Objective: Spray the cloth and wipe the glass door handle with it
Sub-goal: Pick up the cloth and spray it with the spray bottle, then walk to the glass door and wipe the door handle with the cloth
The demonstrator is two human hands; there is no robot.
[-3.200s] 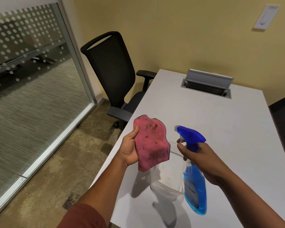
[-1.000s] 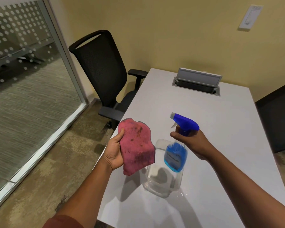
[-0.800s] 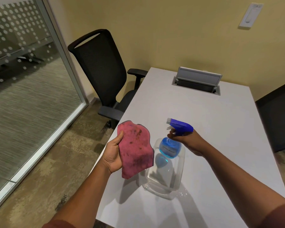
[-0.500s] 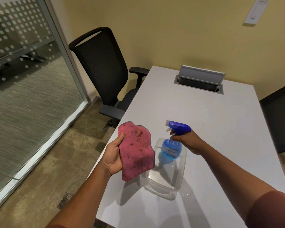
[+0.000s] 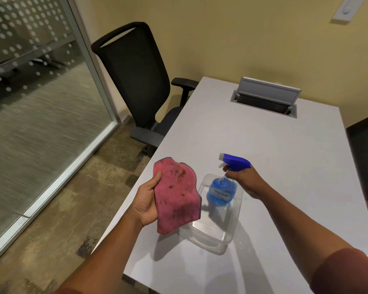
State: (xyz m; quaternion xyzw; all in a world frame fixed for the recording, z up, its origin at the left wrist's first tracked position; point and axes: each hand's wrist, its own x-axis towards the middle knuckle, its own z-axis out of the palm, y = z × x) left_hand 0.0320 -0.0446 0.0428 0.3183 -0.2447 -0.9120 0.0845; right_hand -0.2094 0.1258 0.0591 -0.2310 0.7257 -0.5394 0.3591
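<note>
Two hands: both busy, centre frame
Left hand (image 5: 147,200): pink cloth (image 5: 176,196) is gripped
Right hand (image 5: 245,180): spray bottle (image 5: 225,183) is clutched
Risk: cloth could be missed, table (image 5: 263,145) gets soaked lol

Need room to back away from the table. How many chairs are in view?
2. One black mesh chair stands at the table's left side near the glass wall; a dark chair is cut off at the right edge. Others may sit out of frame.
</note>
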